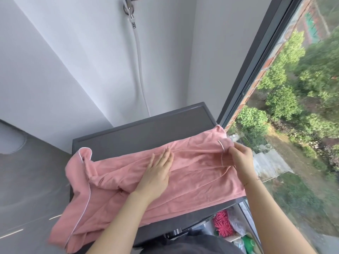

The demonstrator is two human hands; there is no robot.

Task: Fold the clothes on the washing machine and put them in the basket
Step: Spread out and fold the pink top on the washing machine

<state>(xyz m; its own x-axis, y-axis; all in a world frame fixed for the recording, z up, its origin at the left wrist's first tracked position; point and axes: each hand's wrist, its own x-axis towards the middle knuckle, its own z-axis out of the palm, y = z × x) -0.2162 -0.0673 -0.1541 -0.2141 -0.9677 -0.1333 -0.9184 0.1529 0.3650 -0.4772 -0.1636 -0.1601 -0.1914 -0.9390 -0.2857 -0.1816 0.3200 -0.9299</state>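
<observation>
Starting at the fingers, we see the left hand (159,168) lying flat, fingers straight and pressed down on the middle of the pink garment (183,180), while the right hand (239,154) pinches the cloth at its right end, thumb and fingers curled around a fold near a short strip of white piping. We count one garment, spread lengthwise across the dark grey top of the washing machine (146,131); its left part, edged with a long line of white piping, bunches up and hangs over the machine's left and front edges. The rear strip of the machine's top shows bare behind the cloth. We cannot see a basket. Just right of the machine, low in the narrow gap by the window, we make out two pink spiky objects (222,225), a clear plastic bag (236,224) and one green bottle (248,242), partly hidden by the right forearm. Behind the machine one white hose (139,70) runs down the white wall from a metal tap fitting (129,6). To the right a tall dark-framed window (256,70) looks down on green trees and a brick wall. To the left lies grey floor (33,176).
</observation>
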